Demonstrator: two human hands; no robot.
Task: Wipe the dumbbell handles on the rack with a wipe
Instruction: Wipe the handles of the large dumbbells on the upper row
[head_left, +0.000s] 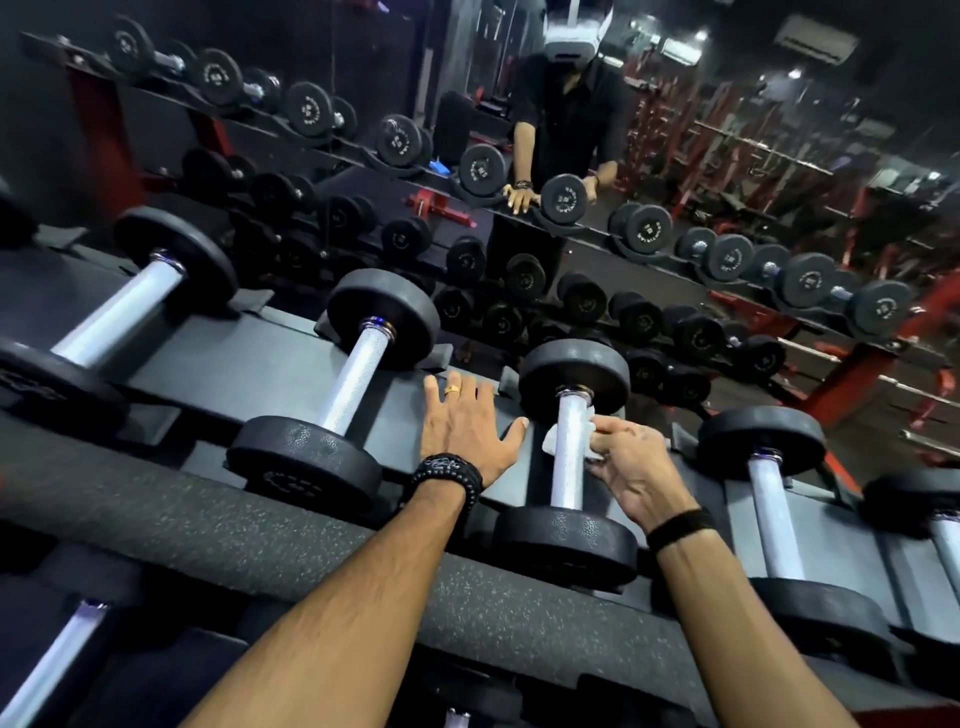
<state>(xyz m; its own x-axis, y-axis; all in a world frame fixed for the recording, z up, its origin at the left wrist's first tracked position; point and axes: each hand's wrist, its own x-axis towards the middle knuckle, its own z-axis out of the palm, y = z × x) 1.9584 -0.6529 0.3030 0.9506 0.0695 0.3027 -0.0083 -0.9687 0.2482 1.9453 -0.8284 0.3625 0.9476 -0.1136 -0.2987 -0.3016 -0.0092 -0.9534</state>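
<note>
Several black dumbbells with silver knurled handles lie across the dark grey rack (291, 358). My right hand (631, 467) pinches a white wipe (553, 439) that is wrapped under and around the upper part of the middle dumbbell's handle (569, 467). My left hand (462, 426) rests flat with spread fingers on the rack shelf, between that dumbbell and the one to its left (358, 374). More dumbbells lie at far left (119, 312) and at right (771, 514).
A wall mirror behind the rack reflects a person (566, 114), the rack and red gym machines (753, 156). A speckled padded rail (260, 525) runs along the rack's front edge. A lower tier with more handles (47, 670) sits beneath my arms.
</note>
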